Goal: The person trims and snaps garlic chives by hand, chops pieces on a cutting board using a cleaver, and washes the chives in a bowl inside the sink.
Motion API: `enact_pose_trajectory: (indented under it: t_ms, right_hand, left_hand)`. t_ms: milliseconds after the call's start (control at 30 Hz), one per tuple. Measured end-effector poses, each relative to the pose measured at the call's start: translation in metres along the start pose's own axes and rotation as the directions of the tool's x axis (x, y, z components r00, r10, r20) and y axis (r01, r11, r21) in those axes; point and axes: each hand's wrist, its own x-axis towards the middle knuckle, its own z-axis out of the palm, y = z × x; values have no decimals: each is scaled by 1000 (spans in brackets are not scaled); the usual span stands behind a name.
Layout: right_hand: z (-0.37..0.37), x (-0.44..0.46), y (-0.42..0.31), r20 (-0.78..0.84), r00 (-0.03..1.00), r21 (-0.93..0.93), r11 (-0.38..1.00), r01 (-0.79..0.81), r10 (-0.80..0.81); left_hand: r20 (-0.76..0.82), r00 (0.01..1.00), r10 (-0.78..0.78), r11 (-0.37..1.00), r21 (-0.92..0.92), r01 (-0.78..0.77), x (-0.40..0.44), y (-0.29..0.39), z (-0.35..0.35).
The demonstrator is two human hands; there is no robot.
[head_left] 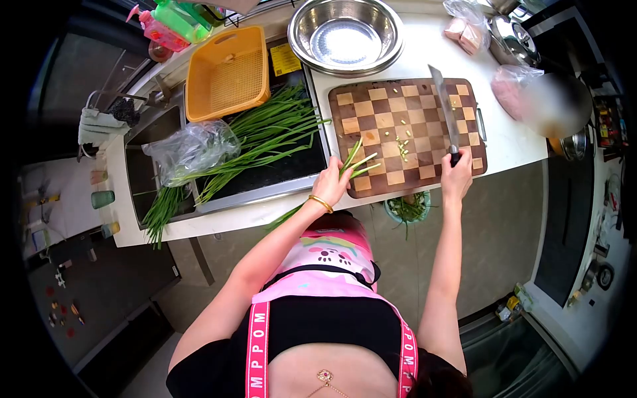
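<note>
My left hand [332, 182] is closed around a few green stalks [360, 164] at the left edge of the checkered cutting board [415, 174]; their pale ends reach over the board. My right hand [456, 174] grips the black handle of a knife [443, 99], whose blade points away from me over the board's right side. Small cut pieces [403, 147] lie scattered on the board between my hands. To the left, a pile of long green stalks [275, 126] spreads over the dark surface, partly under a clear plastic bag [199, 152].
An orange basket [229, 73] stands behind the stalks. A steel bowl [345, 36] is beyond the board. Bagged meat [464, 33] and a lidded pot [514, 41] are at the back right. Below the counter edge sits a container with green scraps [407, 207].
</note>
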Motion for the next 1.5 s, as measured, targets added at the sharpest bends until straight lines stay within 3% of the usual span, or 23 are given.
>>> enact_pose_trajectory:
  t_ms: [67, 100, 133, 200, 367, 667, 933, 1000, 1033, 1133, 1267, 1333, 1467, 1500]
  right_hand:
    - [-14, -17, -8, -58, 995, 294, 954, -61, 82]
    - [-29, -25, -20, -7, 995, 458, 884, -89, 104]
    - [-31, -35, -17, 173, 977, 530, 824, -199, 124]
    - [-47, -56, -31, 431, 897, 726, 552, -410, 99]
    - [-42, -93, -54, 573, 818, 627, 613, -481, 57]
    - [-32, -112, -67, 588, 799, 511, 709, -487, 125]
    - [-27, -118, -79, 459, 888, 358, 917, -176, -9]
    - [-22, -120, -84, 501, 865, 167, 983, -71, -23]
    - [-16, -125, -83, 484, 874, 158, 987, -36, -46]
    - [-11, -135, -93, 495, 869, 66, 997, -36, -1]
    - [-7, -141, -91, 460, 888, 115, 993, -31, -25]
    - [-11, -135, -85, 445, 895, 153, 987, -39, -34]
    - [-13, -108, -59, 448, 894, 499, 825, -264, 16]
    - [-13, -98, -52, 533, 845, 490, 797, -352, 46]
  left_hand:
    - [-35, 997, 69, 996, -57, -70, 4, -1, 5]
    - [-77, 994, 78, 994, -64, -83, 7, -5, 11]
    - [-73, 994, 76, 994, -69, -81, 9, -5, 13]
    - [-76, 991, 111, 994, 32, -109, 12, -5, 13]
    - [-28, 999, -17, 1000, 20, 18, 20, -1, 7]
    - [-90, 995, 35, 992, 121, -24, 17, 5, -1]
    - [-69, 997, 38, 992, 121, -30, 19, 0, 3]
    - [-68, 995, 71, 989, 138, -61, 21, -2, 6]
    - [-82, 993, 89, 988, 137, -77, 20, -4, 8]
    - [-87, 990, 109, 986, 135, -97, 13, -7, 11]
    - [-107, 987, 122, 989, 100, -112, 1, -8, -5]
    - [-88, 991, 103, 994, -27, -106, -3, -7, -21]
    - [-57, 994, 95, 994, -52, -98, -17, 4, -67]
    - [-69, 994, 90, 990, -102, -97, -22, 5, -77]
